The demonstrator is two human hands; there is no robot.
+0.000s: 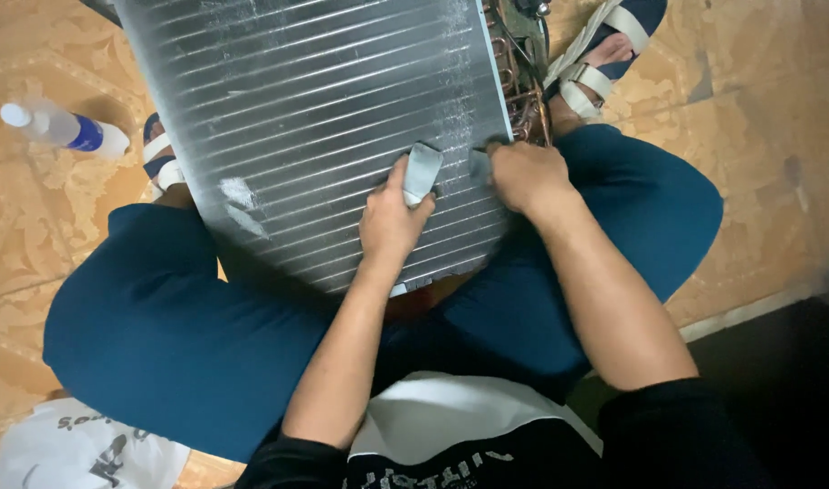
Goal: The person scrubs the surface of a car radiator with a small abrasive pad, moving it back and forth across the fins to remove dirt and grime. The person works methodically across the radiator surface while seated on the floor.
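Head view: person is sitting cross-legged on a patterned tan floor, with a finned metal coil panel [315, 118] leaning across the lap and filling the upper centre of the frame. Left hand [389, 217] is pinching a small flat grey comb-like tool [422, 172] between thumb and fingers and pressing it onto the fins at centre frame. Right hand [523, 174] is curled shut just right of it, gripping a second small grey piece [479, 166] that is mostly hidden, so cannot tell what it is.

Progress, as a judgement: most fin rows are looking straight and even. A flattened pale patch [241, 201] at lower left of the panel and dusty streaks near the right edge are looking untouched, so work is probably only partly done.

Copper tubing bends [523, 100] are showing at the panel's upper right edge.

Packages: clear plastic bottle [61, 129] with white cap and blue label is lying at upper left. White bag [80, 448] with dark print is sitting at lower left corner.
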